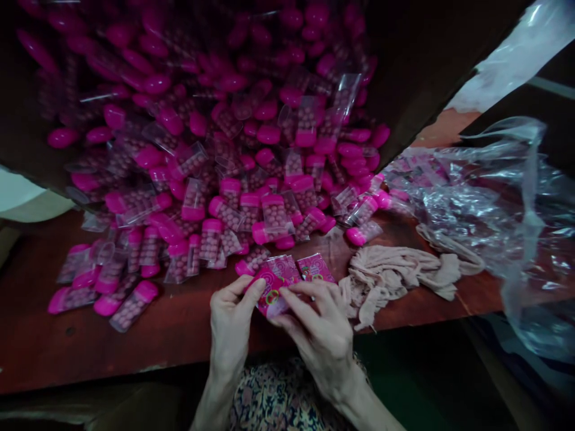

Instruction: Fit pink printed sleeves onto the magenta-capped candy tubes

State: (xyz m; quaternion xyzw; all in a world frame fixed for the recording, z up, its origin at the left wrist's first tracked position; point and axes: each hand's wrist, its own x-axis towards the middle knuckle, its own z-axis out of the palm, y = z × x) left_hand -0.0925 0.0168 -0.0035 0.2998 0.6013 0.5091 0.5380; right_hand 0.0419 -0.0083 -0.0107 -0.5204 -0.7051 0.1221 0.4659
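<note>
Near the table's front edge, my left hand (pixel 233 314) pinches the left side of a pink printed label (pixel 271 291) between thumb and fingers. My right hand (pixel 321 326) has its thumb and fingertips closed on the label's right side. A container inside the label cannot be made out. Just behind my fingers lie more pink printed labels (pixel 316 267), flat on the wood. Beyond them, small clear containers with bright pink caps (pixel 210 239), filled with pale pink balls, spread forward in a heap.
The heap spills from a dark, box-like opening (pixel 417 72) onto the reddish-brown table (pixel 179 323). A crumpled beige cloth (pixel 395 272) lies right of my right hand. Farther right, clear plastic bags (pixel 485 209) hang over the table edge, with pink labels (pixel 422 170) behind.
</note>
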